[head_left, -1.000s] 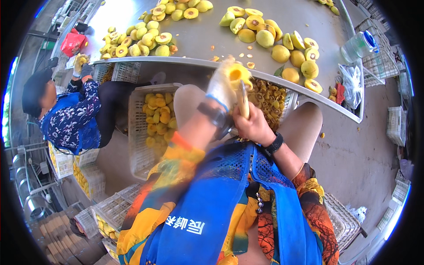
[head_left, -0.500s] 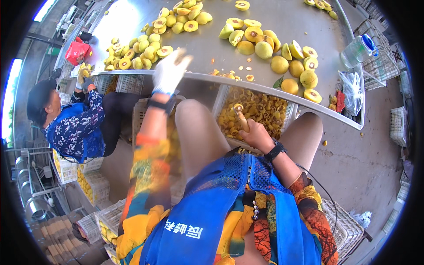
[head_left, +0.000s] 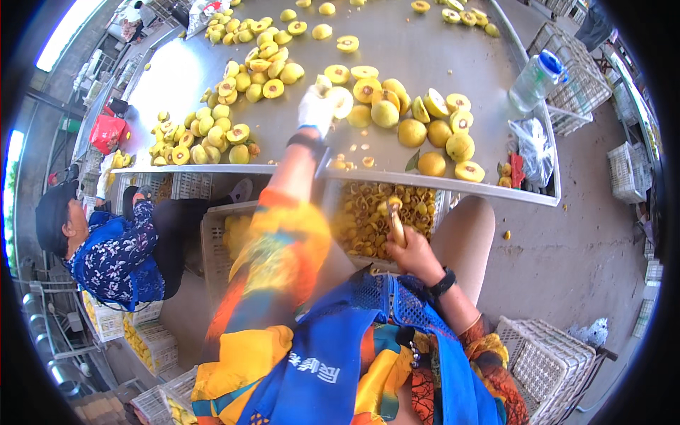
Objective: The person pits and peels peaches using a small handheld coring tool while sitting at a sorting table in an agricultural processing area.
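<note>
My left hand, in a white glove, reaches over the metal table to the near side of the yellow peach halves. Its blurred fingers are at a peach half with the cut face up; whether they grip it I cannot make out. Another half lies at the fingertips. My bare right hand is wrapped around a small pitting spoon with a wooden handle, its rounded head pointing up. Beneath the spoon, between my knees, a crate holds many scooped, hollow peach pieces.
Along the metal table lie several heaps of peaches. At its right end are a water bottle and a clear plastic bag. A co-worker sits at left. White crates stand behind me on the right.
My left hand has moved right and farther over the table, to the peach halves. The view has shifted, while my right hand still holds the pitting spoon over the crate.
</note>
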Demonstrator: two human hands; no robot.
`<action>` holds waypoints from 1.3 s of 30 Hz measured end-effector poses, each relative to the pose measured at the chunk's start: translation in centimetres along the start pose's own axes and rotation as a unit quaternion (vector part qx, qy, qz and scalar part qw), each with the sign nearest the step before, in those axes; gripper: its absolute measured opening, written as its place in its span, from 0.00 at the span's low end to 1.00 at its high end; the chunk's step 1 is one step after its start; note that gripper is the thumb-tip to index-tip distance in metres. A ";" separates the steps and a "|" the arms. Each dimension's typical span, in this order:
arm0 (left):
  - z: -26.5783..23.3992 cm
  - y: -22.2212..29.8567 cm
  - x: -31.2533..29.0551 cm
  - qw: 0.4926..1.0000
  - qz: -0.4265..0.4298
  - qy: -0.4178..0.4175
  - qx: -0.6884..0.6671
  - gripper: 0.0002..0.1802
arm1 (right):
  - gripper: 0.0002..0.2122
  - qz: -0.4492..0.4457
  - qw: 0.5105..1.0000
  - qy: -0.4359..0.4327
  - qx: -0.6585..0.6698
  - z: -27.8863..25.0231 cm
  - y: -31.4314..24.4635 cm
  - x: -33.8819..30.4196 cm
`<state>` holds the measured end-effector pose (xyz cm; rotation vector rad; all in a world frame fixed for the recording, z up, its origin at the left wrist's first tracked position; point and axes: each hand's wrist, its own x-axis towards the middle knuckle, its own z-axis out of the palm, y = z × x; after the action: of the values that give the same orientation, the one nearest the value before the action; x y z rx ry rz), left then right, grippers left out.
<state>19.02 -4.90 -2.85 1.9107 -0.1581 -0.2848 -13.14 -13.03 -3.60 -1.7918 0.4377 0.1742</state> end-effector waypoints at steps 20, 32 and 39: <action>-2.1 -3.5 -23.2 0.912 -0.165 -0.240 -0.289 0.14 | 0.07 0.094 0.948 -0.235 0.194 0.5 -2.3 -0.9; -2.1 -5.5 -23.4 0.908 -0.146 -0.100 -0.380 0.19 | 0.17 0.092 0.979 -0.098 0.150 1.4 -1.0 -0.7; -2.6 -3.7 -23.2 0.934 -0.108 -0.151 -0.305 0.28 | 0.19 -0.023 0.997 0.023 0.070 2.2 -2.7 0.3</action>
<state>-2.67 4.41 -2.67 1.2567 -0.0518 -0.6924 -11.63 -10.44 -1.84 -1.6697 0.4293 0.0687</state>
